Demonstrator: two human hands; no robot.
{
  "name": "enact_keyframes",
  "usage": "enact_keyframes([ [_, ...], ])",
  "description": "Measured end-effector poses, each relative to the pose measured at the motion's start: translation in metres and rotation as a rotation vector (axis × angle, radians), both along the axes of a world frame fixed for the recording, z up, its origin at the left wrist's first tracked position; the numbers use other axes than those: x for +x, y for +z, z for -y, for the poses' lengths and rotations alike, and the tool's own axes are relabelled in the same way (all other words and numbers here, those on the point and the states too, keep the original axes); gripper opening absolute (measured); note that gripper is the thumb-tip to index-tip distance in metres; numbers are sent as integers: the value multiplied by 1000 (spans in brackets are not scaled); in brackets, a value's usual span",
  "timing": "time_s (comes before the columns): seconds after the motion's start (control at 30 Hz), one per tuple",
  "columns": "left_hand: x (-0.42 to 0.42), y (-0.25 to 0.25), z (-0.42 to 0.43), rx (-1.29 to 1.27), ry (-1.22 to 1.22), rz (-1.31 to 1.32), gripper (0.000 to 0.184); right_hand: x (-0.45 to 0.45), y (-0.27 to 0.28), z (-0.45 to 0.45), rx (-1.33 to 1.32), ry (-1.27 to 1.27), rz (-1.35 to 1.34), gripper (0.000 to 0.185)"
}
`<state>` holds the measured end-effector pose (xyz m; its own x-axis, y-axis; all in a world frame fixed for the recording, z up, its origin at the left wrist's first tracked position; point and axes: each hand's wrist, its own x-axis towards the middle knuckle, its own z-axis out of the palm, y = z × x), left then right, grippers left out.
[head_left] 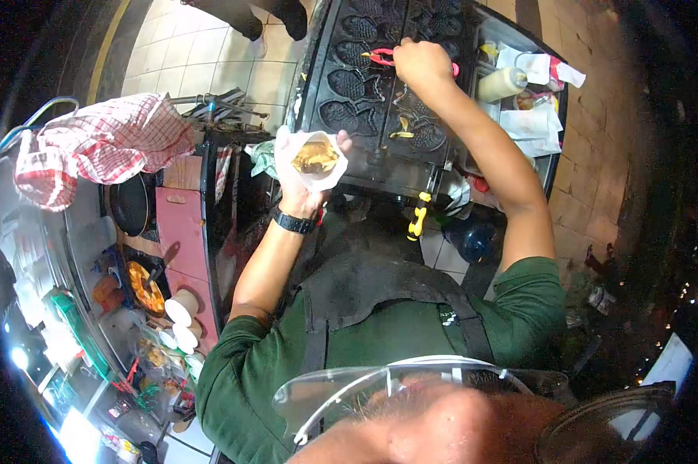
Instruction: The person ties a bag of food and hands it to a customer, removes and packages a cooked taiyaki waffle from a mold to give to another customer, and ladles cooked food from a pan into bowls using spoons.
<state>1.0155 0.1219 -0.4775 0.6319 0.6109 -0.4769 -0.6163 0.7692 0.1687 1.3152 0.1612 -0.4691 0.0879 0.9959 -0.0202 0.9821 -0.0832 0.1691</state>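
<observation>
My left hand (301,193) holds up a white paper bag (332,177) with its mouth open. Golden-brown pieces (315,157) lie inside it. Over the dark fish-shaped moulds (351,85), my right hand (421,65) is closed round a red-handled tool (381,56), whose tip points left over one mould. Small yellowish scraps (402,128) rest on the lower right part of the mould plate.
Right of the moulds, a metal tray holds a pale squeeze bottle (502,84) and white papers (530,127). A checked cloth (101,147) hangs at the left. A yellow object (418,218) hangs at the front edge. Another person's feet (295,19) stand beyond.
</observation>
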Motion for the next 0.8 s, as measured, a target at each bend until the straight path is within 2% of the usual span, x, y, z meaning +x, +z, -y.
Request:
enact_keyframes([
  [0.1, 1, -2, -7, -68, 15, -54, 62, 1, 4, 0, 69, 101, 81, 18],
  [0.17, 3, -8, -11, -52, 17, -48, 70, 5, 19, 4, 152, 120, 33, 18],
  [0.2, 2, -8, -14, -37, -4, -3, 74, 7, 33, 13, 113, 120, 5, 16],
  [0.23, 4, 2, -14, -68, 9, -5, 74, -3, 74, 27, -15, 55, -68, 31],
  [0.33, 11, 10, -18, -33, 44, -69, 71, -24, 156, 85, 131, 172, -271, 34],
  [0.4, 15, 8, -21, 8, 11, -71, 69, -44, 192, 112, 37, 180, -361, 34],
  [0.43, 19, 8, -23, 54, -18, -73, 68, -51, 200, 120, 7, 183, -395, 34],
  [0.5, 21, -3, -26, 125, -120, 219, 68, -61, 194, 129, 20, 183, -358, 34],
  [0.57, 34, 18, -21, 53, -133, 52, 69, -62, 193, 135, 42, 232, -325, 37],
  [0.63, 40, 9, -23, 43, -157, 100, 72, -60, 197, 141, 78, 175, -338, 40],
  [0.7, 45, 11, -23, -19, -109, 27, 68, -51, 203, 154, 98, 112, -368, 47],
  [0.73, 44, 10, -25, -51, -126, 91, 65, -48, 206, 162, 65, 31, -320, 48],
  [0.8, 42, 15, -22, -96, -148, 46, 66, -36, 196, 176, -57, -106, -206, 49],
])
